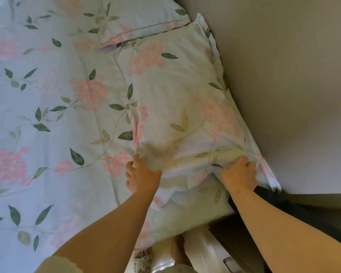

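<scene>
A floral pillow [177, 99], pale blue with pink blossoms and green leaves, lies at the right side of the bed against the wall. My left hand [142, 177] grips its near left corner, with the fingertips tucked under the fabric. My right hand [239, 173] pinches a bunch of the pillowcase at the near right corner. The near edge of the pillow is lifted and creased between the two hands.
A duvet [47, 119] in the same print covers the bed to the left. A second pillow [130, 16] lies at the top. A beige wall [283, 85] runs along the right. A dark bedside unit [244, 243] and my feet [146, 257] show at the bottom.
</scene>
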The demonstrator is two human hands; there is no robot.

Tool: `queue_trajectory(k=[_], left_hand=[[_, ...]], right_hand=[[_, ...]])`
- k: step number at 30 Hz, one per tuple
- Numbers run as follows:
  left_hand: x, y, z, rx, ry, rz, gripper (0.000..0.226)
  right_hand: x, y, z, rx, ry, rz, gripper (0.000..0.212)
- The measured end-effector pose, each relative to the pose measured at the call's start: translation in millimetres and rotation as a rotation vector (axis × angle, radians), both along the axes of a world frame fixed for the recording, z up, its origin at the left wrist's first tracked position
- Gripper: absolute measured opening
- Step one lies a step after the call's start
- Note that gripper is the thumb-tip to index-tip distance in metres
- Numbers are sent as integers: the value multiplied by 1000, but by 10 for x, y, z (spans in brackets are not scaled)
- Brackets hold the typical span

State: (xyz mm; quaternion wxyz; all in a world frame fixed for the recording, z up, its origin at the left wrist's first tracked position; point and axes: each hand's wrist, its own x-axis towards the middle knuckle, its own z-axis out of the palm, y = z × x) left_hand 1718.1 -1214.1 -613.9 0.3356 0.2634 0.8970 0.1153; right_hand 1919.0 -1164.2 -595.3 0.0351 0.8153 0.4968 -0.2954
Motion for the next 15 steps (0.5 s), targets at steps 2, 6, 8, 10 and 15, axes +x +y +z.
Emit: queue_trajectory(k=[2, 6, 8, 10, 15], left_hand=[[13, -110, -156, -16, -220, 189, 98], [70, -368, -407, 9, -433, 265, 85], [34, -439, -466, -10, -406, 196, 79], [-38, -453, -483, 11, -359, 165, 56], [-129, -512, -455, 182, -579, 422, 21]], right_hand=[[47, -156, -142, -53, -60, 44, 58], [94, -394, -440, -74, -142, 265, 42], [146, -415, -554, 6, -238, 357, 47], [202, -390, -627, 85, -323, 453, 45], [331, -327, -652, 64, -366, 542, 44]])
